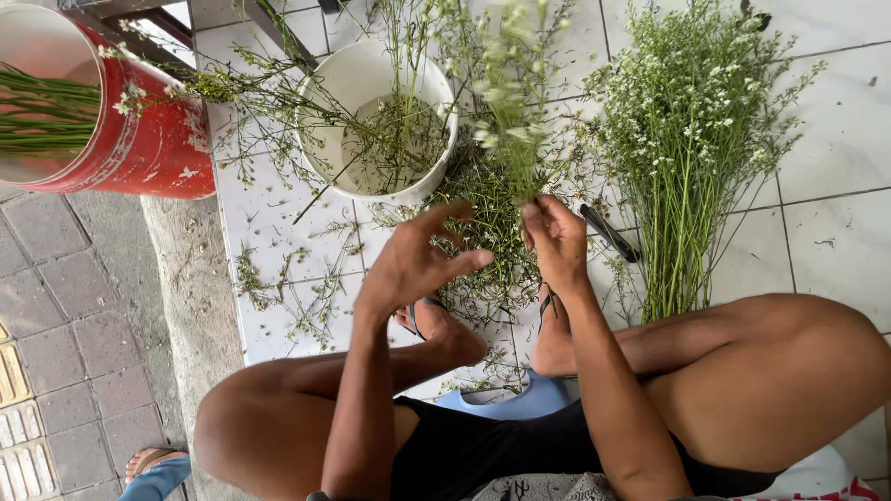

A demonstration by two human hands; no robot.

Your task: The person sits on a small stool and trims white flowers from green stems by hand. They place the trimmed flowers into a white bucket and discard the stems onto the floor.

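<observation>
My right hand [555, 239] is closed around a thin green stem with small white flowers [512, 102], held upright in front of me. My left hand [418, 262] hovers just left of it with fingers spread, holding nothing. Below both hands lies a heap of trimmed green sprigs [483, 237] on the white tiles. My knees and feet in sandals show at the bottom.
A white bucket [329, 102] with a few stems stands ahead. A red bucket [139, 139] of green stems is at the far left. A large bunch of white-flowered stems [687, 148] lies at right. Dark scissors [608, 232] rest beside it.
</observation>
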